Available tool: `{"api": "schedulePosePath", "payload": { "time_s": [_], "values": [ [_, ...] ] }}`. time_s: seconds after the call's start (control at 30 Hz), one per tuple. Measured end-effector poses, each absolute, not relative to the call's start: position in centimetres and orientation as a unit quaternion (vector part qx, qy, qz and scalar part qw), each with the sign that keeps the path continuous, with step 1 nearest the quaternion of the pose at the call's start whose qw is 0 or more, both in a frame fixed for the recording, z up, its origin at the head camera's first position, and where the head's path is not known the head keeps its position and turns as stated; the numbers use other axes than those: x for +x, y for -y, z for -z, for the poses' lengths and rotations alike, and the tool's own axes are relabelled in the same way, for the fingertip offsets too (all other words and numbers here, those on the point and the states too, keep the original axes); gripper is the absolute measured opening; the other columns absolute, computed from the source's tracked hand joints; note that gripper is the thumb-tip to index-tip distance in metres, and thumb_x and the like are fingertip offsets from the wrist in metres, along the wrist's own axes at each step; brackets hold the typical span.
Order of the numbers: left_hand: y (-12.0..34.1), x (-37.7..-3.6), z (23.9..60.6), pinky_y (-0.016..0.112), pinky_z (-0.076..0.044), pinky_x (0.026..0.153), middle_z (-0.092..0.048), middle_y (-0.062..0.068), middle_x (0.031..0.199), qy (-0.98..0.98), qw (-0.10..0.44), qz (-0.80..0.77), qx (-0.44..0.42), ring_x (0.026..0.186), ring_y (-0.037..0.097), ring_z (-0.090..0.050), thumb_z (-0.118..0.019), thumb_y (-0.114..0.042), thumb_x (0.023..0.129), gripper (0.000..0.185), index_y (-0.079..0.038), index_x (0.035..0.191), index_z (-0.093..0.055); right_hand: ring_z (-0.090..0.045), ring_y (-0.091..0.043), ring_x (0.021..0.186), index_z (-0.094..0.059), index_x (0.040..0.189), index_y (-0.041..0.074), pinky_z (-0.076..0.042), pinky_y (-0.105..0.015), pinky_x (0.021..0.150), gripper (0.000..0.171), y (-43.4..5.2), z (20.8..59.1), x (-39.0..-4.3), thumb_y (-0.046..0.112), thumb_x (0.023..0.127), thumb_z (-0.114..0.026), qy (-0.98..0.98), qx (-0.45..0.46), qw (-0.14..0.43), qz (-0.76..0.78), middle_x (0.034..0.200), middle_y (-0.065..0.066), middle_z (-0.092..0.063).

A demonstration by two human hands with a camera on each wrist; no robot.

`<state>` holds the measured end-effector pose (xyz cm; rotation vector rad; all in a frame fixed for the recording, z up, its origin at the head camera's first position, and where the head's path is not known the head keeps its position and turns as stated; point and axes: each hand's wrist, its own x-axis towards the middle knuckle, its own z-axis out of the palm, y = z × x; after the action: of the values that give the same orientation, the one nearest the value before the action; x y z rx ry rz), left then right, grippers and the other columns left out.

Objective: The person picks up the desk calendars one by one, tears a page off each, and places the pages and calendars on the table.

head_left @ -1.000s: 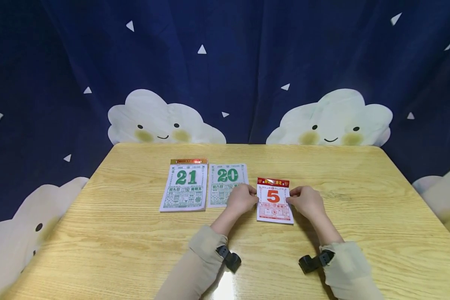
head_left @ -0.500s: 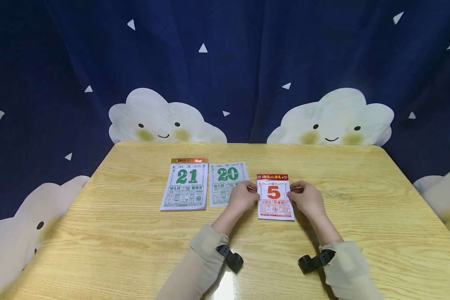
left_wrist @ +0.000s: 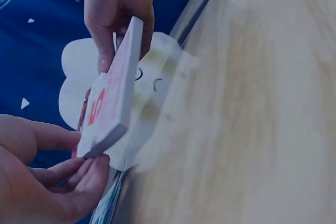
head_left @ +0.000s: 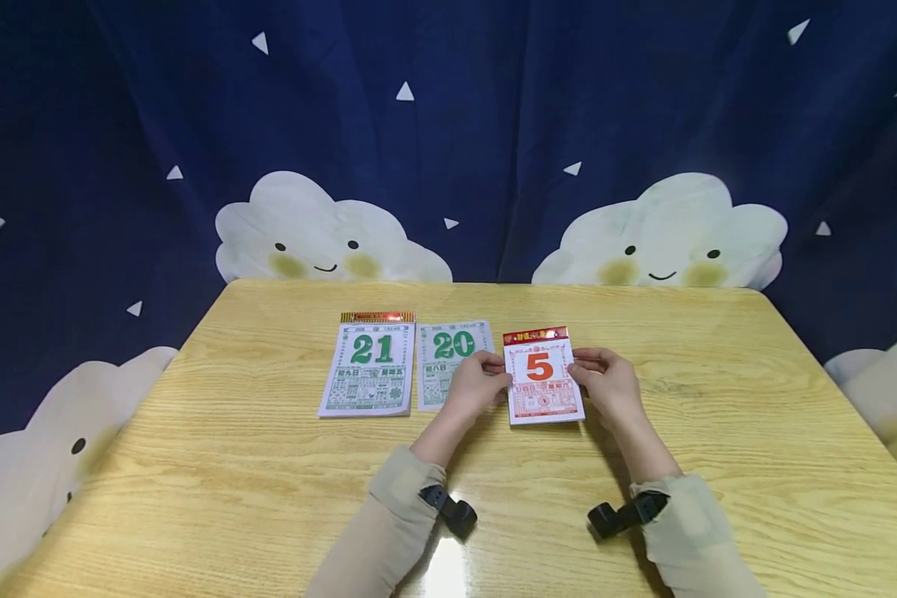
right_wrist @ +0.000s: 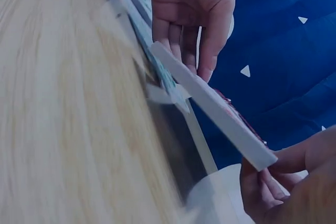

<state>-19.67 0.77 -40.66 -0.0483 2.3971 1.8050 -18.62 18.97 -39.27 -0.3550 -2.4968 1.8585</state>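
Observation:
A small thick tear-off calendar [head_left: 544,386] with a red header and a big red 5 hangs between both hands, lifted off the table. My left hand [head_left: 478,384] pinches its left edge, thumb on the front and fingers behind. On the opposite edge my right hand [head_left: 609,384] pinches it in the same way. Both wrist views show the pad's thick white bottom edge, tilted above the wood. Left of it lies a loose calendar sheet [head_left: 437,386] with a green 20, partly covered by my left hand. Beside that sheet lies a larger tear-off calendar [head_left: 370,374] showing a green 21.
The wooden table [head_left: 232,482] has its far edge against a dark blue curtain [head_left: 463,124] printed with clouds and white triangles. A black wrist camera [head_left: 456,515] is strapped over the left sleeve, another wrist camera [head_left: 605,519] over the right.
The red 5 calendar has risen off the table and moved slightly away and left, tilting a little. Both hands kept their pinch on its sides. The green calendar and sheet stayed put.

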Motion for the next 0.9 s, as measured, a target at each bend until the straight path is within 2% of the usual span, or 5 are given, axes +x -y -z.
{"api": "schedulePosePath", "payload": {
  "time_s": [0.1,0.3,0.57,0.7,0.9],
  "values": [
    [-0.3,-20.0,40.5,0.03,-0.056,0.065,-0.059,0.011,0.092,-0.759,0.068,-0.647,-0.027,0.073,0.023,-0.062,-0.063,-0.001,0.078,0.027,0.002,0.105,-0.059,-0.054,0.0,0.068,-0.051,0.118,-0.008,-0.05,-0.017,0.061,0.034,-18.5,39.0,-18.7,0.003,0.086,-0.056,0.771,-0.122,0.007,-0.626,0.084,0.002,-0.058],
    [1.4,-20.3,40.2,0.031,-0.055,0.074,-0.055,0.007,0.087,-0.693,0.072,-0.716,-0.037,0.075,0.014,-0.057,-0.061,0.0,0.081,0.032,0.002,0.112,-0.057,-0.055,0.001,0.073,-0.051,0.12,-0.006,-0.05,-0.016,0.064,0.035,-17.3,38.6,-18.9,0.003,0.087,-0.056,0.74,-0.107,0.016,-0.663,0.083,0.009,-0.059],
    [3.8,-20.8,40.2,0.024,-0.052,0.073,-0.055,0.003,0.092,-0.617,0.147,-0.773,0.009,0.077,0.011,-0.057,-0.055,-0.003,0.087,0.037,0.005,0.123,-0.05,-0.057,0.0,0.077,-0.051,0.121,-0.007,-0.05,-0.015,0.07,0.036,-16.2,38.1,-19.0,0.002,0.087,-0.057,0.709,-0.089,0.028,-0.699,0.087,0.007,-0.06],
    [4.6,-21.0,40.4,0.024,-0.052,0.07,-0.053,0.004,0.101,-0.595,0.179,-0.783,0.031,0.076,0.011,-0.058,-0.05,-0.008,0.092,0.04,-0.004,0.131,-0.045,-0.057,-0.003,0.081,-0.051,0.123,-0.006,-0.05,-0.016,0.074,0.037,-15.7,37.9,-19.1,0.003,0.087,-0.056,0.708,-0.085,0.025,-0.701,0.098,-0.003,-0.06],
    [5.4,-20.8,40.5,0.029,-0.054,0.073,-0.061,0.005,0.1,-0.527,0.219,-0.819,0.062,0.076,0.016,-0.065,-0.043,-0.008,0.095,0.045,-0.009,0.139,-0.034,-0.058,-0.003,0.076,-0.052,0.123,-0.003,-0.053,-0.02,0.071,0.037,-15.2,37.6,-19.1,0.004,0.087,-0.056,0.702,-0.078,0.021,-0.708,0.096,0.0,-0.058]
  ]
}}
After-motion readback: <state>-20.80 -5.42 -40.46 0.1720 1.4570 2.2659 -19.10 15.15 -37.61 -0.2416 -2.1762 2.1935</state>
